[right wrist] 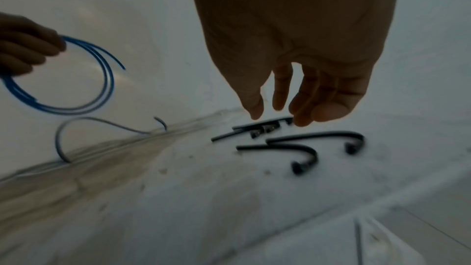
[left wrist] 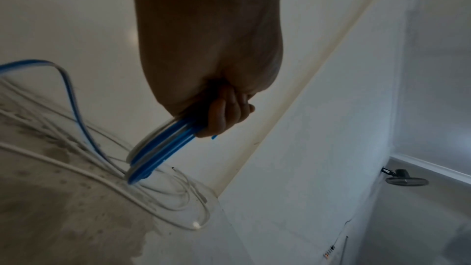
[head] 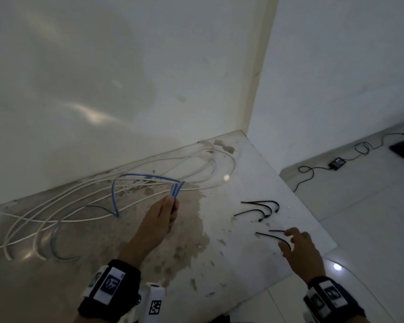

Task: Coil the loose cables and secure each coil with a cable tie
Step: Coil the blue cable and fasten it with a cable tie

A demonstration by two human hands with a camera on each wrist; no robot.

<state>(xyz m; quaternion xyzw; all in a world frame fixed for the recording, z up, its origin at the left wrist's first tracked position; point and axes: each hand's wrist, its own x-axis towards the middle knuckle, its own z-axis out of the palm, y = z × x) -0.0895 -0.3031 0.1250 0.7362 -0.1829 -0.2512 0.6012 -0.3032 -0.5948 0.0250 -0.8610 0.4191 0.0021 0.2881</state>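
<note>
Blue cable [head: 147,177] loops stand pinched in your left hand [head: 160,220] while your right hand [head: 300,248] spreads loose over the cable ties [head: 264,209]. From the left wrist, stiff loops fan out below your fingers [left wrist: 224,112]; relax and they spring apart. From the right wrist, the ties overlap beneath your fingertips [right wrist: 254,106], so you could snag two.

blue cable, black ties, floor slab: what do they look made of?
Blue cable: looks like a flexible plastic-jacketed wire, smooth and slightly glossy; it holds springy loops in the left hand.
Black cable ties: probably nylon or similar plastic, matte; thin strips keeping a curved set, small heads.
Floor slab: seems polished stone or marble, pale and reflective, with brownish stains.
</note>
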